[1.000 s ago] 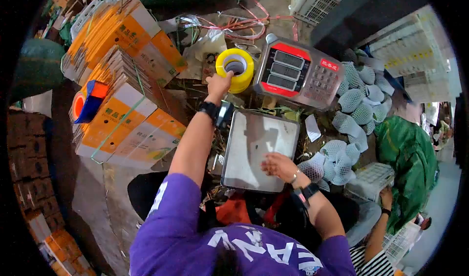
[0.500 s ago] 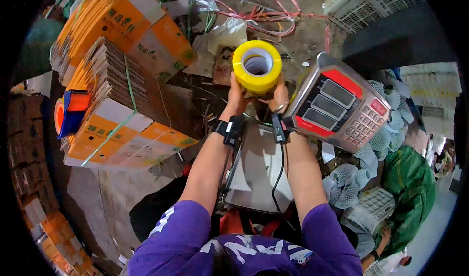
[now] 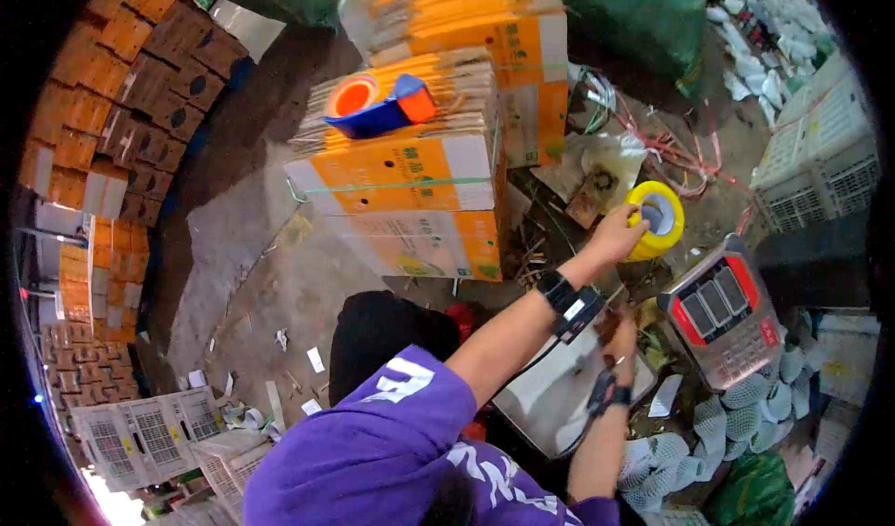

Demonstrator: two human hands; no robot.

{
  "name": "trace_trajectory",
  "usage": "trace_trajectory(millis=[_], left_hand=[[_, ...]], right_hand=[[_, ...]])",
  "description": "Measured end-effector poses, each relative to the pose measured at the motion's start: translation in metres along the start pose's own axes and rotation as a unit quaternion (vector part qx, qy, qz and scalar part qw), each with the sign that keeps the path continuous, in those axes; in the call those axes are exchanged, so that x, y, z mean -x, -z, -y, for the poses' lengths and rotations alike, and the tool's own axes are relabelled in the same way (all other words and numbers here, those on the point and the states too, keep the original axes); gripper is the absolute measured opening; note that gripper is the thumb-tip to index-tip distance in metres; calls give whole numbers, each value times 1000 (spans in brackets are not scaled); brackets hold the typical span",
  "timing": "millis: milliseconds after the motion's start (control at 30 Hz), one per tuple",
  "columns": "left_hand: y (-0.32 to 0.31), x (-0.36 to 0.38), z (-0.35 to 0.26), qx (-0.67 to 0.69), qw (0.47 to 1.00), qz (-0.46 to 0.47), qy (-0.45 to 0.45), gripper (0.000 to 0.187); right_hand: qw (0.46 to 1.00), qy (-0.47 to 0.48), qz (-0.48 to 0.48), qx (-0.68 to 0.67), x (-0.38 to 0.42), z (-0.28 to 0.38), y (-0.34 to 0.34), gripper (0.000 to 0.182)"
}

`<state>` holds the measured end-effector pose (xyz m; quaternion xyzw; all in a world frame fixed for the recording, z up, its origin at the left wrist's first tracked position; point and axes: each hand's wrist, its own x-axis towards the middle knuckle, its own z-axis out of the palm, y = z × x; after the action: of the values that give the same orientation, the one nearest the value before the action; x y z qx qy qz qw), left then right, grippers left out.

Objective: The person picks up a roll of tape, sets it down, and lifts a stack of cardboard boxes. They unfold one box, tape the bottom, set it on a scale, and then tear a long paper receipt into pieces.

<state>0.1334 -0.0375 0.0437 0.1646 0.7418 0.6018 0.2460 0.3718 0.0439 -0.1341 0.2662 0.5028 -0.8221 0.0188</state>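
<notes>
My left hand (image 3: 615, 237) reaches forward, its fingers gripping the near-left rim of a roll of yellow tape (image 3: 675, 218). Below it my right hand (image 3: 622, 335) is off the tape, low over the right edge of the scale's pale platform (image 3: 541, 397); its fingers are blurred and partly in shadow. To the right stands the scale's display unit (image 3: 720, 314), with a red-and-silver face and a keypad. A blue and orange tape dispenser (image 3: 382, 114) lies on top of a bundle of flattened orange-and-white cartons (image 3: 401, 177) ahead on the left.
Another carton bundle (image 3: 522, 60) stands behind. White foam nets (image 3: 736, 414) pile up at the right, near a green sack (image 3: 755, 489). Plastic crates (image 3: 820, 153) stand at far right and lower left. Pink straps (image 3: 676, 149) and paper scraps litter the floor; stacked boxes (image 3: 140, 88) line the left.
The view has swung left, so things appear further right. My right hand has let go of the tape and drawn back over the platform; my left hand stays on the tape.
</notes>
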Motion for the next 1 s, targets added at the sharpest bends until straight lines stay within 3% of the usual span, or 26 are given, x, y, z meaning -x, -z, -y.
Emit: trace_trajectory(millis=[33, 67, 100, 133, 167, 200, 233, 267, 300, 333, 367, 400, 433, 500, 567, 633, 667, 700, 733, 833, 867, 900, 933, 967, 1000], left_hand=[[43, 8, -72, 33, 997, 49, -40, 42], [65, 37, -113, 22, 993, 77, -87, 42], [65, 55, -112, 33, 989, 109, -91, 42], [100, 58, -151, -71, 983, 70, -151, 40], [146, 60, -180, -170, 966, 29, -192, 39], [215, 68, -224, -368, 914, 31, -170, 37], [208, 64, -180, -379, 864, -100, -316, 34], [238, 65, -196, -417, 889, -88, -164, 35], [317, 53, -188, -430, 875, -137, -175, 36], [324, 55, -176, -491, 834, -185, -173, 39], [359, 50, -144, -530, 757, -247, -291, 47], [392, 51, -128, -632, 760, -134, -71, 58], [400, 66, -131, -636, 758, -132, -68, 58], [404, 86, -118, -635, 739, -145, -172, 58], [410, 99, -125, -632, 733, -162, -194, 56], [423, 114, -132, -557, 794, -146, -198, 58], [433, 123, -138, -518, 793, -195, -255, 59], [449, 160, -147, -426, 805, -304, -280, 61], [454, 175, -156, -390, 824, -318, -263, 59], [487, 233, -115, -240, 873, -371, -205, 59], [512, 234, -54, -236, 850, -378, -282, 57], [516, 275, 57, -322, 870, -357, -114, 54], [502, 291, 26, -253, 896, -365, -20, 48], [507, 305, 109, -279, 900, -329, 58, 38], [451, 351, 144, -312, 868, -349, 168, 28]], right_hand=[[889, -88, 179, -411, -4, 9, -31, 40], [969, -17, -12, -247, 74, 58, -131, 38], [970, -68, -98, -211, 108, 56, -134, 38], [970, -149, -16, -193, 104, 31, -148, 36], [969, -190, -83, -132, 108, 50, -186, 33], [998, -52, -22, 33, 107, 58, -220, 32], [994, -103, -36, 5, 127, 52, -209, 32], [994, -58, -17, 89, 126, 62, -221, 33], [982, 52, 37, 177, 105, 61, -229, 32], [991, 6, 39, 127, 119, 78, -241, 32], [996, -33, 36, 71, 140, 96, -257, 32], [997, -13, 20, 75, 147, 103, -266, 31], [997, -15, 12, 72, 154, 106, -275, 31], [997, -6, 3, 81, 166, 97, -271, 29], [994, -79, -15, 76, 181, 89, -275, 29], [993, -81, -19, 80, 192, 92, -268, 29], [993, -70, -22, 90, 193, 94, -265, 29], [992, -54, -24, 114, 186, 94, -270, 29], [990, -57, -32, 123, 188, 95, -277, 29], [957, 9, -15, 290, 164, 119, -302, 24], [906, 109, 10, 409, 142, 138, -316, 23], [826, 205, 41, 524, 114, 156, -331, 23], [814, 223, 39, 535, 110, 167, -345, 24], [799, 242, 43, 550, 101, 177, -358, 25], [788, 252, 59, 559, 78, 183, -370, 26]])
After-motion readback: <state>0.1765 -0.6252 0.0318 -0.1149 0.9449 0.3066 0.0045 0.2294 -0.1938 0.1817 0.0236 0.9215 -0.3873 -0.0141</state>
